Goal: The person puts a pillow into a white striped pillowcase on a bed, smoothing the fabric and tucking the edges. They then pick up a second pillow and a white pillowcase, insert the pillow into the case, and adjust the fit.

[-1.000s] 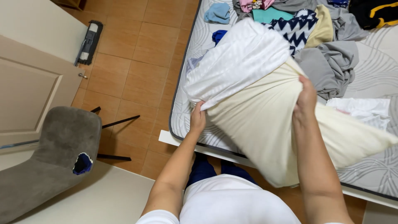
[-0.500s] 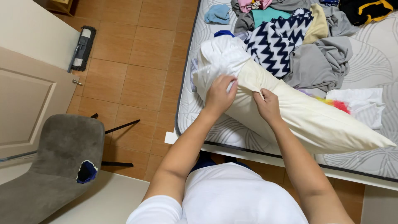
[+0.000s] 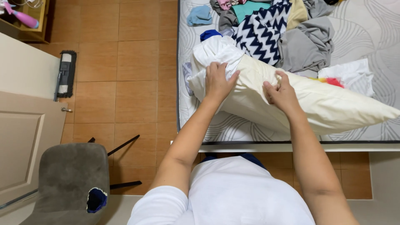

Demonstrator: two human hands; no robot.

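A long cream pillow (image 3: 329,106) lies across the near edge of the mattress (image 3: 375,25). A white pillowcase (image 3: 214,52) is bunched over its left end. My left hand (image 3: 217,80) presses down on the white fabric where it meets the pillow, fingers gripping it. My right hand (image 3: 281,91) pinches the cream cover at the pillow's upper edge, near its middle.
A heap of clothes lies behind the pillow: a navy-and-white zigzag piece (image 3: 262,31), grey garments (image 3: 304,46), a white cloth (image 3: 350,75). A grey chair (image 3: 68,179) with a torn seat stands at the lower left by a door (image 3: 21,141). A floor mop (image 3: 66,73) rests on the brown tiles.
The pillow has been lowered from upright to flat on the mattress. My hands moved apart along it, the left onto the bunched white case, the right toward the middle.
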